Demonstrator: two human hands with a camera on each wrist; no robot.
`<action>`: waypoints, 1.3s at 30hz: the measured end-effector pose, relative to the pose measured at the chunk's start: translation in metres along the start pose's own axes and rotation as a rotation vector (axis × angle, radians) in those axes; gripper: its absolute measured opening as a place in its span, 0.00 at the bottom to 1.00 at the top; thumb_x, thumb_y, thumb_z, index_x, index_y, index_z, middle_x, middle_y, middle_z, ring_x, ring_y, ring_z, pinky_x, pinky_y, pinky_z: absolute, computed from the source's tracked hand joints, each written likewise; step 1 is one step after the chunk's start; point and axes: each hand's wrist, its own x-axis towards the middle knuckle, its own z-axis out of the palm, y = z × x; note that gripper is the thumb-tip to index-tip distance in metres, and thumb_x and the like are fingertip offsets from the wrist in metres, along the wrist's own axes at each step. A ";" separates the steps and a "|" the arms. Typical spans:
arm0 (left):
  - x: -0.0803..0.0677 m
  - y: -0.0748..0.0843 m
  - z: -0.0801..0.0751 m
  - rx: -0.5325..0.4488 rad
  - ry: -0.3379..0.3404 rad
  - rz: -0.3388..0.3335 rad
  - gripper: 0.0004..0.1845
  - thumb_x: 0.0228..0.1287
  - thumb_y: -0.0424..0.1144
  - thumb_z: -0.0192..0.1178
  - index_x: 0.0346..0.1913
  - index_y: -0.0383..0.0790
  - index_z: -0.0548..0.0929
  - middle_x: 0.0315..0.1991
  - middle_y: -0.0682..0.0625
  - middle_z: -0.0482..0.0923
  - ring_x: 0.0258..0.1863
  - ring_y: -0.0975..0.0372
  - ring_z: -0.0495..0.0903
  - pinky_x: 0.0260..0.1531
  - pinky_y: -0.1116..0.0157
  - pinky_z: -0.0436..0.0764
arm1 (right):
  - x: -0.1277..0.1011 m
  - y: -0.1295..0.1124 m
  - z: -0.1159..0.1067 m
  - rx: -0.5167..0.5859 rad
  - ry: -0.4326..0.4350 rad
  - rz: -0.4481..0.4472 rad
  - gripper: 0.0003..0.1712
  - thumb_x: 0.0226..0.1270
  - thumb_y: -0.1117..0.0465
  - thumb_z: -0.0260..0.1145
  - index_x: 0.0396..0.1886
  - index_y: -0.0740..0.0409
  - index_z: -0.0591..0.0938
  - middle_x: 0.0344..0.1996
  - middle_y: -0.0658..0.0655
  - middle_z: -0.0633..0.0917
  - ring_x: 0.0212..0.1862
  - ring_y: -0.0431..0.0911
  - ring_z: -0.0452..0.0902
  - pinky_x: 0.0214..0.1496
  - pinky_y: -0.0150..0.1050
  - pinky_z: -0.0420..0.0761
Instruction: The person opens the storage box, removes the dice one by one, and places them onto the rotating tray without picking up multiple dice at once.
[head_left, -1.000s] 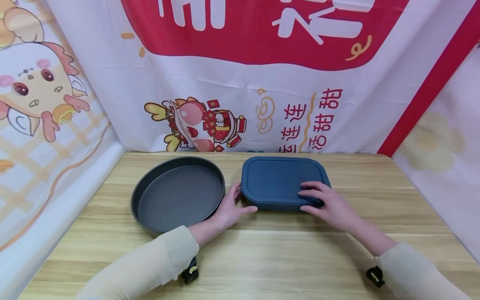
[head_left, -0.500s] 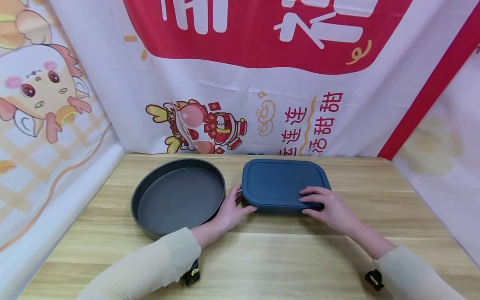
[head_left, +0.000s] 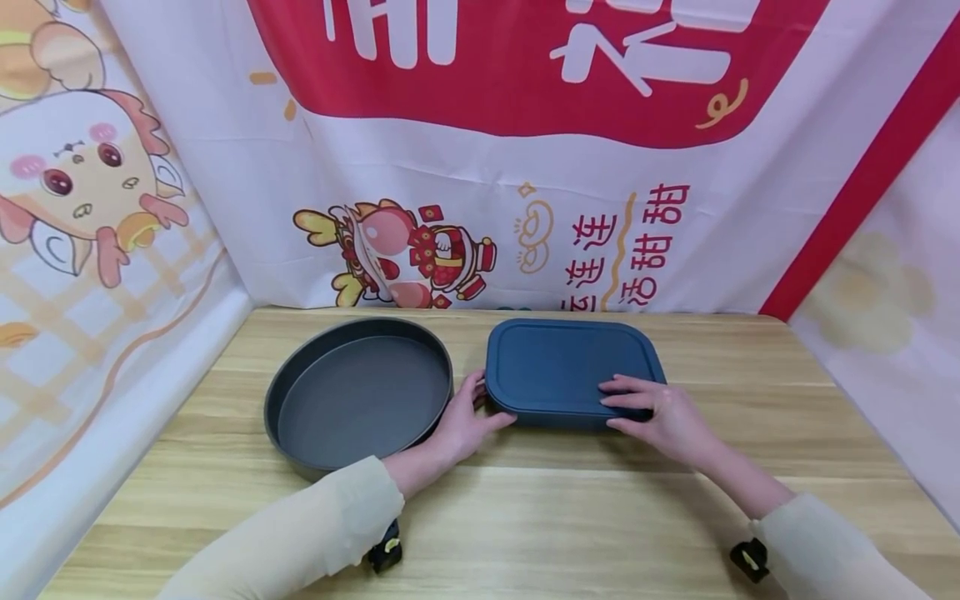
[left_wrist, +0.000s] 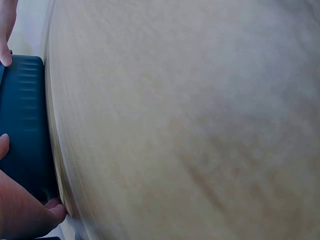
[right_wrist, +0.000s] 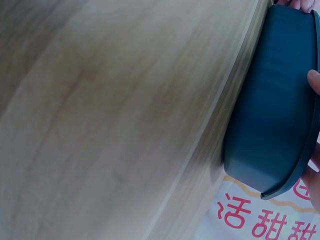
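A dark blue rectangular lidded container [head_left: 558, 367] lies flat on the wooden table, its lid on top. My left hand [head_left: 459, 427] grips its near left corner, thumb along the front and fingers round the left side. In the left wrist view those fingertips [left_wrist: 56, 212] reach the container's base at the table. At the near right corner, my right hand [head_left: 671, 423] holds the container with fingers on the lid and thumb against the front wall. The right wrist view shows the container's side wall [right_wrist: 270, 100] and the lid's overhanging rim, with the right thumb [right_wrist: 314, 81] at the rim.
Left of the container stands a round dark grey pan [head_left: 360, 400] with low walls, close behind my left wrist. A white and red printed cloth [head_left: 420, 158] hangs at the table's back edge. Bare wooden tabletop [head_left: 570, 525] stretches in front of the container.
The head view has shifted slightly, so the scene sits a little lower. Both hands and the container keep their places against each other.
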 end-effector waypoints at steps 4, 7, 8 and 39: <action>0.000 0.000 0.000 -0.008 -0.003 0.001 0.39 0.57 0.36 0.71 0.70 0.36 0.63 0.65 0.38 0.69 0.65 0.49 0.68 0.64 0.55 0.66 | 0.000 0.002 0.000 0.033 -0.007 0.001 0.18 0.48 0.67 0.79 0.42 0.54 0.90 0.47 0.51 0.86 0.56 0.53 0.79 0.58 0.25 0.69; 0.000 -0.001 0.000 -0.013 -0.008 0.004 0.39 0.58 0.36 0.71 0.69 0.36 0.63 0.65 0.38 0.69 0.65 0.49 0.68 0.65 0.54 0.66 | 0.000 0.002 0.000 0.050 -0.016 0.000 0.18 0.49 0.67 0.78 0.44 0.55 0.89 0.47 0.50 0.87 0.56 0.52 0.79 0.60 0.35 0.73; 0.000 -0.002 0.000 -0.014 -0.007 0.000 0.39 0.58 0.36 0.71 0.69 0.36 0.63 0.65 0.38 0.69 0.65 0.49 0.68 0.65 0.55 0.66 | 0.000 0.001 0.000 0.051 -0.020 0.001 0.18 0.50 0.66 0.78 0.44 0.55 0.89 0.47 0.50 0.87 0.55 0.52 0.79 0.59 0.41 0.74; -0.002 0.000 -0.003 -0.021 -0.036 0.000 0.43 0.58 0.41 0.72 0.71 0.36 0.60 0.67 0.37 0.67 0.66 0.48 0.66 0.65 0.53 0.65 | 0.010 -0.002 -0.015 0.061 -0.042 -0.020 0.19 0.45 0.70 0.79 0.41 0.57 0.89 0.46 0.54 0.86 0.50 0.53 0.81 0.53 0.16 0.66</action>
